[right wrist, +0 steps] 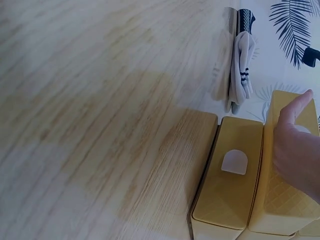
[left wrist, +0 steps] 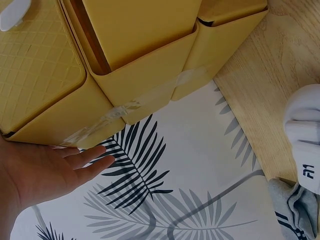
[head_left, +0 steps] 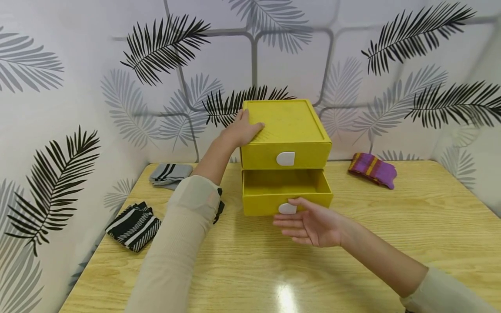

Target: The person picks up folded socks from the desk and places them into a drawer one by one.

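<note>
Bracing the yellow box (head_left: 287,119) on the table (head_left: 372,234), the left hand (head_left: 242,130) is lying spread over its left edge while the right hand (head_left: 318,224), fingers straight, is meeting the pulled-out drawer (head_left: 259,206) at its handle (head_left: 287,209), level, centred pressure probably serving best against skewing.

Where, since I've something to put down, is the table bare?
Right of the yellow drawer unit, between the purple sock and right forearm; also nearer, between left sleeve and right sleeve. The left is crowded: striped sock, grey sock, left sleeve.
</note>
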Demonstrator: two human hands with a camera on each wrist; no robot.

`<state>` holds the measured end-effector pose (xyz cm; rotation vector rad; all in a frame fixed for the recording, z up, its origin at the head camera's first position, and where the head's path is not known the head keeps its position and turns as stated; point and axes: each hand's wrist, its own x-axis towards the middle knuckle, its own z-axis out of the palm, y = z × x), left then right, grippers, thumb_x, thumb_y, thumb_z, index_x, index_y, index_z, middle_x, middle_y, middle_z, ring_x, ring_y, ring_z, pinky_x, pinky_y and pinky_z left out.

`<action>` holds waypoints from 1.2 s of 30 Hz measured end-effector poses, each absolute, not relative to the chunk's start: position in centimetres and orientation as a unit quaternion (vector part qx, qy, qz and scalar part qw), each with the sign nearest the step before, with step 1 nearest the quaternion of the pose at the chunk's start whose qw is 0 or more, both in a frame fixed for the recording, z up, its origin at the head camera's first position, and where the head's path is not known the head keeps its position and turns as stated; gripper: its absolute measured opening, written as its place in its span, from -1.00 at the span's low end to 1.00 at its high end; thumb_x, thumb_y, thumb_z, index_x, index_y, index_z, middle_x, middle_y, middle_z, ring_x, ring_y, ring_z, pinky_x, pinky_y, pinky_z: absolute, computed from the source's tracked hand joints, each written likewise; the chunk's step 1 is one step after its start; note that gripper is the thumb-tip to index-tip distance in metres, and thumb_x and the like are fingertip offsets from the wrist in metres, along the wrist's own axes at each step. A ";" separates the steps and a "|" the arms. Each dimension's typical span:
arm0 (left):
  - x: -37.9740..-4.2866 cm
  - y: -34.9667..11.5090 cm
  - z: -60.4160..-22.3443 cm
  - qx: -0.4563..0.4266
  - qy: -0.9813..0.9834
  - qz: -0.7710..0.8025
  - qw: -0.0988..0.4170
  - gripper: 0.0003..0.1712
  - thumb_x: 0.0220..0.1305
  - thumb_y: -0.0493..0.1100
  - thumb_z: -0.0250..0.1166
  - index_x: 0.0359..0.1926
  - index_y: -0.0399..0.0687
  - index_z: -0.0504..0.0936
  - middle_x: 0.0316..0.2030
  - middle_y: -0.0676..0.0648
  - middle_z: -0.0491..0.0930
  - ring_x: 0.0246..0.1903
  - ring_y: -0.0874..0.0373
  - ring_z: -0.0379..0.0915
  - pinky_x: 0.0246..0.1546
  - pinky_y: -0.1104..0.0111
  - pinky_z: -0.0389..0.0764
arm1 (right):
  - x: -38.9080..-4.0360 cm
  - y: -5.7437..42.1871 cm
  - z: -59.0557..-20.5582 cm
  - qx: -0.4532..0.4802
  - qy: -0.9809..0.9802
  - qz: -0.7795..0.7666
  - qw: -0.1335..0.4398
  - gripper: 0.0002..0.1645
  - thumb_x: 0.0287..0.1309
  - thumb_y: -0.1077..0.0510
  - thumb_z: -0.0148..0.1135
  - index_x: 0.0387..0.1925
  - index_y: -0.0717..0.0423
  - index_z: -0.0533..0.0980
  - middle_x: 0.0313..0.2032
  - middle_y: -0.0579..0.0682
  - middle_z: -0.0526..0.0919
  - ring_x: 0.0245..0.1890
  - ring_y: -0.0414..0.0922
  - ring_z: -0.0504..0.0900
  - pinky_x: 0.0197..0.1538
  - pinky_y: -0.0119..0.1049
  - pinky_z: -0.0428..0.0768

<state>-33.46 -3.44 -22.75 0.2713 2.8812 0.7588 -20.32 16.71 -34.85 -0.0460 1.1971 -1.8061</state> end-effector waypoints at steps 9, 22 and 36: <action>-33.5 -3.4 -22.8 0.089 0.960 0.255 0.072 -0.17 0.10 0.28 -0.27 0.23 0.05 -0.42 0.21 0.05 -0.46 0.16 0.03 -0.29 0.04 0.09 -0.11 | -19.2 16.9 -35.1 -0.035 0.476 -0.735 0.482 -0.28 0.06 -0.22 -0.25 0.13 0.19 0.13 0.06 0.05 0.26 -0.23 -0.16 0.47 -0.11 -0.30 0.35; -33.4 -3.5 -22.8 0.092 0.959 0.256 0.076 -0.17 0.10 0.28 -0.28 0.23 0.05 -0.43 0.21 0.05 -0.48 0.16 0.02 -0.28 0.04 0.10 -0.08 | -17.6 17.1 -35.0 -0.046 0.471 -0.730 0.493 -0.31 0.09 -0.21 -0.30 0.13 0.16 0.14 0.06 0.04 0.26 -0.24 -0.18 0.47 -0.11 -0.31 0.34; -33.4 -3.5 -22.8 0.095 0.960 0.253 0.076 -0.17 0.10 0.28 -0.29 0.22 0.05 -0.43 0.20 0.07 -0.51 0.16 0.03 -0.27 0.04 0.10 -0.09 | -15.7 17.3 -35.3 -0.075 0.449 -0.729 0.512 -0.29 0.14 -0.18 -0.40 0.15 0.25 0.05 0.07 0.10 0.23 -0.26 -0.17 0.49 -0.19 -0.34 0.40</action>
